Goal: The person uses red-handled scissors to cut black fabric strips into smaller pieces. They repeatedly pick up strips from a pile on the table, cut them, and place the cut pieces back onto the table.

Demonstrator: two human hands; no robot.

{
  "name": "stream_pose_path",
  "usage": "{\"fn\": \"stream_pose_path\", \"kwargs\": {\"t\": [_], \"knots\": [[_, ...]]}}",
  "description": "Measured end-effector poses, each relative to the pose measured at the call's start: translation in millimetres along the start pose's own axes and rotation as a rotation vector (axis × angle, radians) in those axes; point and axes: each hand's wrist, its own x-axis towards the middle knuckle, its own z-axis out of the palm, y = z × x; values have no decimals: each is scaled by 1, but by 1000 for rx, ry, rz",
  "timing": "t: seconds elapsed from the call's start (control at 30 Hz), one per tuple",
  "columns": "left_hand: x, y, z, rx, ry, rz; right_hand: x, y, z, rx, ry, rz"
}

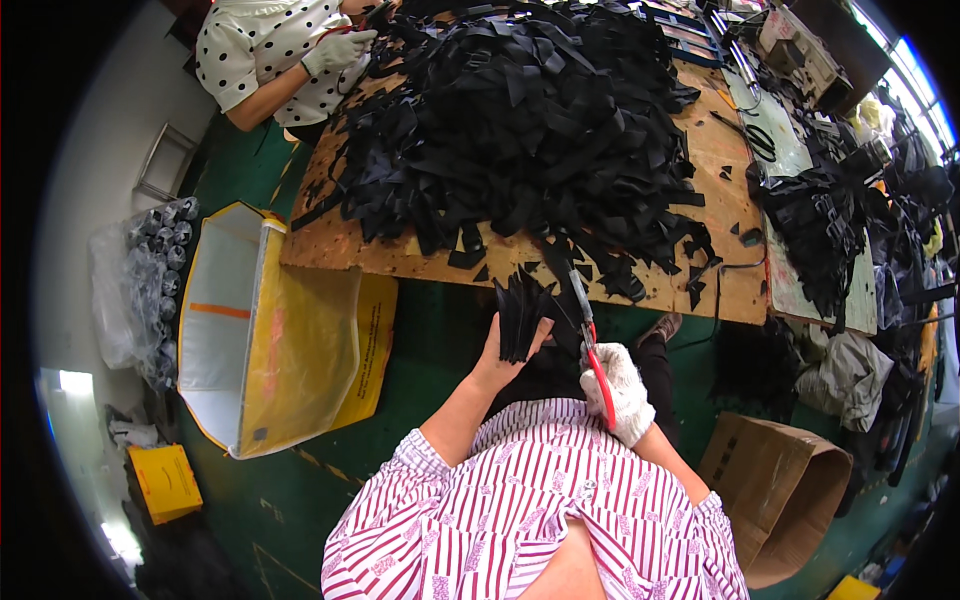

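A bundle of black fabric strips (521,318) stands upright in my bare left hand (497,362), the fingers wrapped round it just off the table's near edge. My right hand (622,392), in a white work glove, grips red-handled scissors (592,358). Their metal blades point up toward the table edge, to the right of the bundle. Ahead, a large heap of black strips (530,130) covers much of the wooden table (725,190). Some loose strips and scraps lie along its front edge, near the scissor tips.
Left of the table stands a yellow-sided open bin (300,330). A cardboard box (775,495) sits on the floor at the right. Black scissors (757,140) lie on the table's right side. Across at the far left, a co-worker's gloved hand (340,52) holds a tool.
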Motion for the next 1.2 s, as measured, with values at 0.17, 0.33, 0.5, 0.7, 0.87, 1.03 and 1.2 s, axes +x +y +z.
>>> {"fn": "stream_pose_path", "kwargs": {"t": [0.17, 0.33, 0.5, 0.7, 0.87, 1.03, 1.2], "knots": [[2, 37, 14, -175, 100, -100, 6, -16, -4, 128, 115, -9], [3, 37, 18, -134, -19, -134, 17, -19, -5, 122, 93, -195], [9, 40, 17, -193, -236, -144, 18, -28, 1, 67, 61, -199], [2, -6, 3, -473, -408, -109, 17, -45, -4, 43, 82, -140], [7, -3, 7, -183, -422, -16, 21, -30, -2, -45, 12, -263], [7, 11, 8, -590, -383, -408, 25, -26, 4, 19, 102, -283], [13, 36, 11, -177, -226, -188, 20, -34, -1, -16, 189, -230]]}}
